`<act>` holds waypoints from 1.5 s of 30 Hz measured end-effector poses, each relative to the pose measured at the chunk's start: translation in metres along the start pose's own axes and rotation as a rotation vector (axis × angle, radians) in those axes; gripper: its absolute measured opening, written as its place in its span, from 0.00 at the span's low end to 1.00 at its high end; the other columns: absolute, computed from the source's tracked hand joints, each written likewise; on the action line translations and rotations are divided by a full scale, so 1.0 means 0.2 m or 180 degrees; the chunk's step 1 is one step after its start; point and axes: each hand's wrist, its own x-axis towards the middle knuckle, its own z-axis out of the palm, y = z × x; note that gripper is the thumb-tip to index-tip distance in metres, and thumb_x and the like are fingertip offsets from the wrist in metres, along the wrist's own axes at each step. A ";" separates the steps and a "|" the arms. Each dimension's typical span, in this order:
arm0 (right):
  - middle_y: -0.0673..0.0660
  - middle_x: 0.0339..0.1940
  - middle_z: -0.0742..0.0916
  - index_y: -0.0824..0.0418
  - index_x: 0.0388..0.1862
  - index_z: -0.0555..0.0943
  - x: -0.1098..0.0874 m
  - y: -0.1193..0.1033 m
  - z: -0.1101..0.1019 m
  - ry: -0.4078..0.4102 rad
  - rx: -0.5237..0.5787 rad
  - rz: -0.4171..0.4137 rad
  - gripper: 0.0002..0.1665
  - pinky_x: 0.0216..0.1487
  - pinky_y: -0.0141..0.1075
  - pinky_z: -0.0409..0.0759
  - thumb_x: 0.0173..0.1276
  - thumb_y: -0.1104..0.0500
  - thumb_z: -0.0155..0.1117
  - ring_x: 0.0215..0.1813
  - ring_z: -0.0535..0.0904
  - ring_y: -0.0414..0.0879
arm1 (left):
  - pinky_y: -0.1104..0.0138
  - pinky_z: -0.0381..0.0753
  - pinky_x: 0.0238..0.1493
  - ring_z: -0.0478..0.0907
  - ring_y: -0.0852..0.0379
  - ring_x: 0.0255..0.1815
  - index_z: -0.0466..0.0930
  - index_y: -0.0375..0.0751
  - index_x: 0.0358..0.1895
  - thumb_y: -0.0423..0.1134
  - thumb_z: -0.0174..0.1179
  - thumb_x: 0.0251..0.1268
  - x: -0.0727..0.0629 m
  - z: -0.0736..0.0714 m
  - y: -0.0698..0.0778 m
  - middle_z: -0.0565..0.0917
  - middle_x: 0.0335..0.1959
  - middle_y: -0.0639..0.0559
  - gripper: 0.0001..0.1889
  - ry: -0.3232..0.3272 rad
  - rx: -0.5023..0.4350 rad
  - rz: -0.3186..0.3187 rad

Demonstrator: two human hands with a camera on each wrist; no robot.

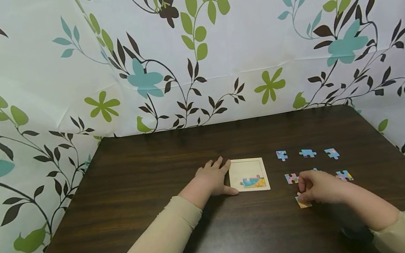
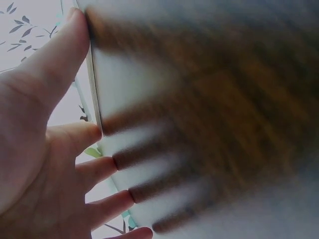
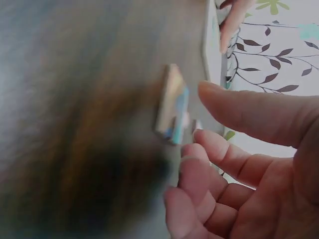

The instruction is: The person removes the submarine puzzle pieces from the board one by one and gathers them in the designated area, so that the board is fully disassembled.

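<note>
A shallow light-wood puzzle tray (image 1: 243, 167) lies on the table, with joined blue and orange jigsaw pieces (image 1: 254, 182) in its lower right corner. My left hand (image 1: 211, 181) rests at the tray's left side, thumb and fingers spread. The left wrist view shows those fingertips (image 2: 107, 163) touching the tabletop. Over the loose pieces on the right is my right hand (image 1: 322, 186), thumb and index finger closest to an orange jigsaw piece (image 1: 303, 202). In the right wrist view that piece (image 3: 172, 105) lies just beyond the fingertips, with a gap between thumb and fingers.
Several loose jigsaw pieces lie in rows right of the tray, among them a blue one (image 1: 307, 153), a pink one (image 1: 291, 178) and one by the right wrist (image 1: 344, 175). A leaf-patterned curtain (image 1: 193, 74) hangs behind the dark wooden table (image 1: 145, 168).
</note>
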 end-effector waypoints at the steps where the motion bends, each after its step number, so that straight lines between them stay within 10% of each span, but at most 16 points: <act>1: 0.54 0.23 0.78 0.63 0.32 0.74 0.00 -0.01 0.00 0.0006 0.0037 0.0021 0.15 0.20 0.38 0.72 0.60 0.62 0.75 0.21 0.71 0.46 | 0.45 0.59 0.69 0.48 0.42 0.78 0.46 0.57 0.81 0.75 0.58 0.54 0.00 0.00 0.00 0.47 0.81 0.50 0.55 -0.0002 0.0000 -0.0003; 20: 0.56 0.23 0.77 0.65 0.37 0.78 0.27 -0.32 0.08 0.0005 0.0144 -0.0167 0.08 0.21 0.37 0.71 0.63 0.66 0.70 0.20 0.70 0.45 | 0.46 0.60 0.69 0.49 0.43 0.78 0.46 0.57 0.81 0.76 0.58 0.53 0.00 -0.01 0.01 0.48 0.80 0.50 0.55 -0.0033 0.0062 -0.0030; 45: 0.54 0.23 0.78 0.61 0.32 0.78 0.49 -0.34 0.22 0.0156 -0.0274 -0.0041 0.15 0.24 0.36 0.71 0.51 0.68 0.77 0.23 0.71 0.45 | 0.45 0.61 0.68 0.50 0.43 0.77 0.47 0.57 0.81 0.76 0.57 0.52 0.00 -0.02 0.01 0.49 0.80 0.49 0.55 -0.0023 0.0044 -0.0042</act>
